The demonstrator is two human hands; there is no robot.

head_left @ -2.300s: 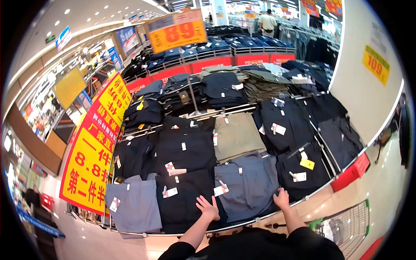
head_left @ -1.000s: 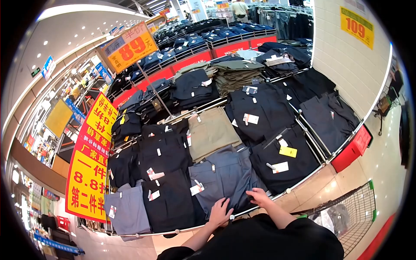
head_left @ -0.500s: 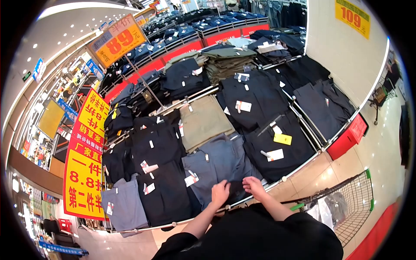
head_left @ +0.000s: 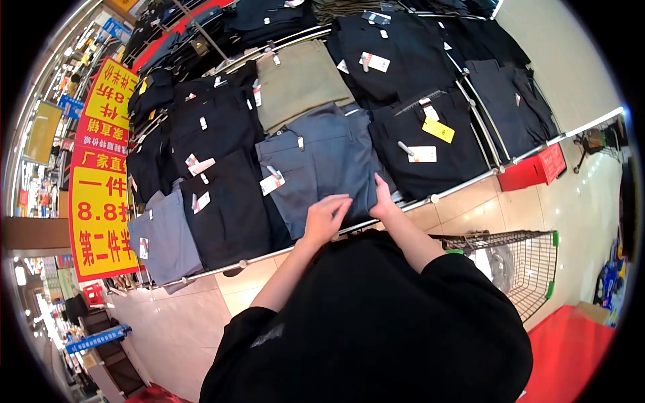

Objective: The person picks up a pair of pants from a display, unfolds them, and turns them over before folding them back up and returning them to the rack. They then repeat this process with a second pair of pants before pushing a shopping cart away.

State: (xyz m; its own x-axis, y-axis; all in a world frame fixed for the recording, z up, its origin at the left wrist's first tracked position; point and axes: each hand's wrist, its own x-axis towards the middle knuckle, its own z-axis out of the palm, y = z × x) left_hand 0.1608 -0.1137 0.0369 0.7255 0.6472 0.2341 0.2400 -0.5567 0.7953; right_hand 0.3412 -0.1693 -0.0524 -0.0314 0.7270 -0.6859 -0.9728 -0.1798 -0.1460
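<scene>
Head, L hand (head_left: 325, 219), R hand (head_left: 383, 199) at gry trousers (head_left: 319, 164)

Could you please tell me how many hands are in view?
2: the left hand at the front of the blue-grey trousers, and the right hand at their right front edge. Any hands in the distant background are too small to tell.
</scene>
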